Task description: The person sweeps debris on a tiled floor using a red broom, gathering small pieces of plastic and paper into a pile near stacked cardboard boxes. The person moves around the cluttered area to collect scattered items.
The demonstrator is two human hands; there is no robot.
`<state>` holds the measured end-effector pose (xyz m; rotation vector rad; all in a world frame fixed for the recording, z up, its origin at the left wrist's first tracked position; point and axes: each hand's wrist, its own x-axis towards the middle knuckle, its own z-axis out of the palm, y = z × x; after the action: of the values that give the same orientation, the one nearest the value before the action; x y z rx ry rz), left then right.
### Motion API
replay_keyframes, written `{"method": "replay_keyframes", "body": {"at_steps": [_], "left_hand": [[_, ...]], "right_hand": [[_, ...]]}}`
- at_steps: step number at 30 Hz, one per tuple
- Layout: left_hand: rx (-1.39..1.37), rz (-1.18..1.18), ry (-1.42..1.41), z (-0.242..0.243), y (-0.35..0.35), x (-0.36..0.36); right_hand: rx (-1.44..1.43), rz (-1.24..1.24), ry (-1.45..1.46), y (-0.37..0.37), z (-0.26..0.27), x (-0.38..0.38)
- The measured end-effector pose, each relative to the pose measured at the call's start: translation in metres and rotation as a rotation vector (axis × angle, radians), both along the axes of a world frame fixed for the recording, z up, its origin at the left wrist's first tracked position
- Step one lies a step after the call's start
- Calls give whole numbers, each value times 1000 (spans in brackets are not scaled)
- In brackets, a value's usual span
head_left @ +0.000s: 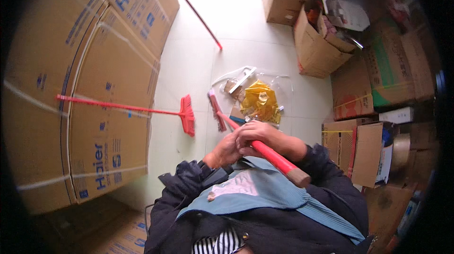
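A broom with a red handle [275, 158] slants across in front of my chest, its bare butt end close to my body. My right hand [264, 135] wraps around the handle, and my left hand [225, 149] grips it too, its fingers partly covered by the right. The broom head [216, 110] with reddish bristles is at floor level. Just right of the bristles lies a pile of waste: crumpled yellow plastic film [261, 101], a brown cardboard scrap [234, 90], a white strip [243, 80] and clear plastic sheeting [282, 82].
A second red broom [187, 115] has its handle reaching toward tall Haier cartons [113, 112] on the left. A thin red pole [198, 18] extends over the tiled floor [248, 48] ahead. To the right are a filled open carton [317, 53] and stacked boxes [351, 92].
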<state>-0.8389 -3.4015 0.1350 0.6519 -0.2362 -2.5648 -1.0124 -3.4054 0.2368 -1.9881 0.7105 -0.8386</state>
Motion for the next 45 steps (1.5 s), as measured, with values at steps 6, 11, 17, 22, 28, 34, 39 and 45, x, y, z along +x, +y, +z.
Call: {"method": "replay_keyframes", "body": {"at_steps": [6, 11, 17, 22, 28, 34, 39, 45], "left_hand": [[-820, -664, -486, 48, -46, 13], [-890, -539, -482, 97, -108, 19], [-1293, -497, -119, 168, -160, -1], [-1407, -640, 71, 173, -201, -41], [-1517, -854, 471, 172, -260, -69], [-1447, -1100, 724, 153, -265, -102], [-1163, -1310, 610, 121, -240, -127], [-1396, -1358, 666, 68, -198, -159]], "right_hand": [[7, -74, -148, -13, -33, -17], [90, -135, -114, -11, -16, -26], [244, -467, -183, -28, -26, -15], [347, -758, 20, -50, -36, -3], [308, -1101, 81, -66, -48, 17], [281, -1338, 81, -49, -61, 26], [246, -1407, -30, -10, -82, 18], [331, -1500, 295, 51, -186, 16]]}}
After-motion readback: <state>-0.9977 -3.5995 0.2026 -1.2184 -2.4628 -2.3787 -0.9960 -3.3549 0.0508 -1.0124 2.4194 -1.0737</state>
